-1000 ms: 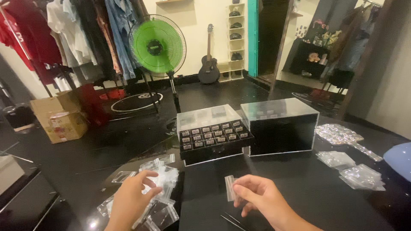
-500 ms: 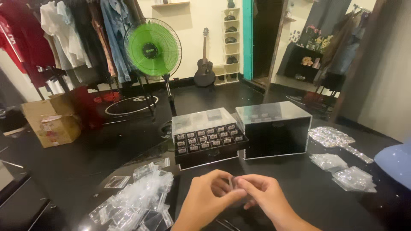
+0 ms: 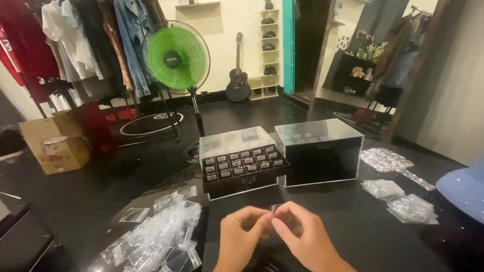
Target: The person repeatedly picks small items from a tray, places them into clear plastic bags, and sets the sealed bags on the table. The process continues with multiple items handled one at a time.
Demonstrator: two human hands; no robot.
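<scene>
Now pinching one small clear plastic bag (image 3: 274, 209) between the fingertips of the left hand (image 3: 241, 241) and the right hand (image 3: 305, 242), low and centred over the black table (image 3: 353, 226). Both sets of fingers pressed together on the bag's top edge, thumbs meeting; whether the mouth is open or sealed, impossible to tell from here. Lying loose to the left, a heap of empty clear bags (image 3: 156, 239); straight ahead, a black tray of small labelled pieces (image 3: 242, 163) under a clear cover, touching a second black box with a clear lid (image 3: 320, 151). Off to the right, well apart, more filled bags (image 3: 398, 199).

Best handled, by the look of it, with light pressure and the thumbs sliding against the forefingers, since thin film like this slips and sticks to itself. Worth keeping the bag over the bare table rather than the heap, so anything dropped stays findable. Worth keeping elbows away from the tray, too.
</scene>
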